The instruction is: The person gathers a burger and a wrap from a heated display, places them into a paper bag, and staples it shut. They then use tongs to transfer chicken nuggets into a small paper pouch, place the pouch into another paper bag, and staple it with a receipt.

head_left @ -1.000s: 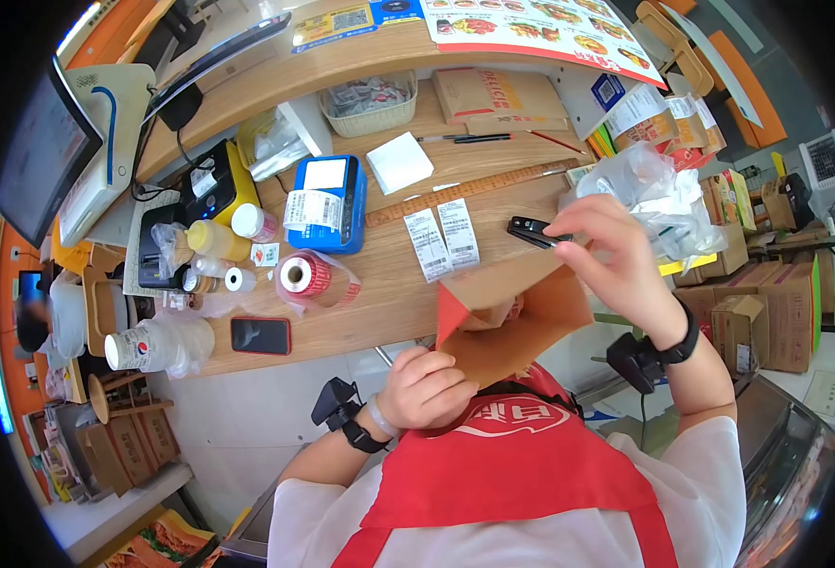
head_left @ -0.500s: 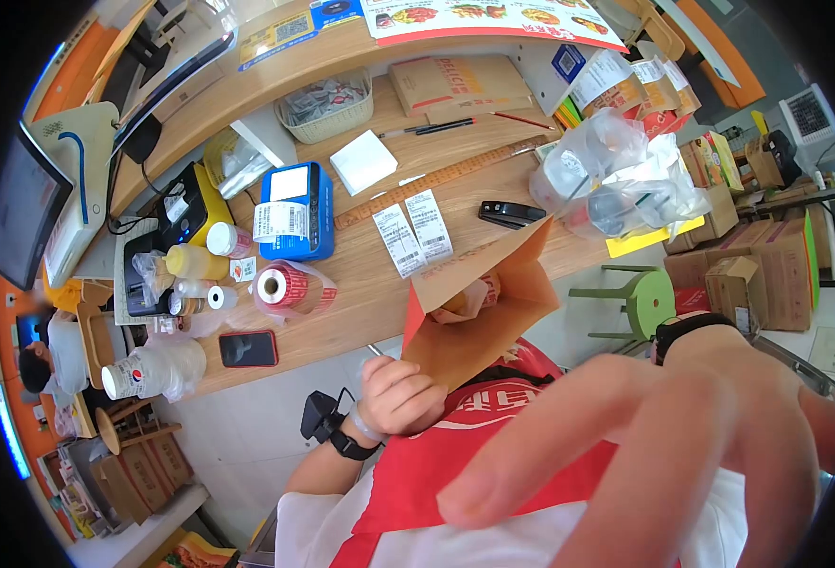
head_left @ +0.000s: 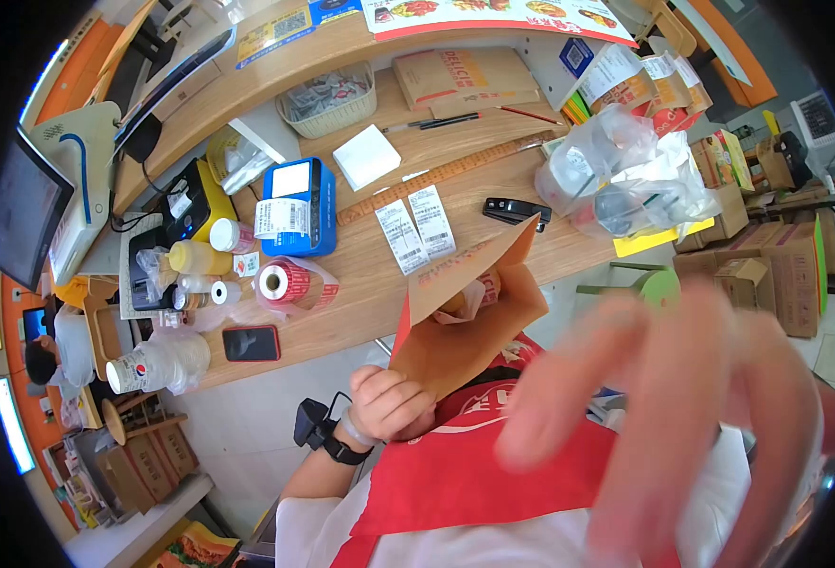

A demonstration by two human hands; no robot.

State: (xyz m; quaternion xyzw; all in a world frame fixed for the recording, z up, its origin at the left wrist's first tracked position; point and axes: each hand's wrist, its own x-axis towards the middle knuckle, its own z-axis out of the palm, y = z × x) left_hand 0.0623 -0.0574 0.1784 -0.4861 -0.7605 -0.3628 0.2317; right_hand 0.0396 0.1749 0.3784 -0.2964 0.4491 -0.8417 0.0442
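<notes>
Gripping hand: the left hand has its fingers curled tight around the lower corner of the paper bag; the grip is closed on the bag.
Free hand: the right hand is close to the lens with fingers spread wide; the grip holds nothing and touches nothing that shows.
Bag position: held in the air above the red apron, at the near edge of the bench, with the mouth open and tilted towards the bench.
Bag contents: a wrapped item sits in the mouth; its kind cannot be told.
Bag print: one line of small print runs along the raised flap and is too fine to read.
Readable writing: "DELIC" in red on the flat brown bags at the back of the bench; a Pepsi roundel on the bottle at the left end.
Unreadable writing: the two receipts and the label on the blue printer.
Hard to make out: the right hand is blurred throughout and covers the lower right of the view.
</notes>
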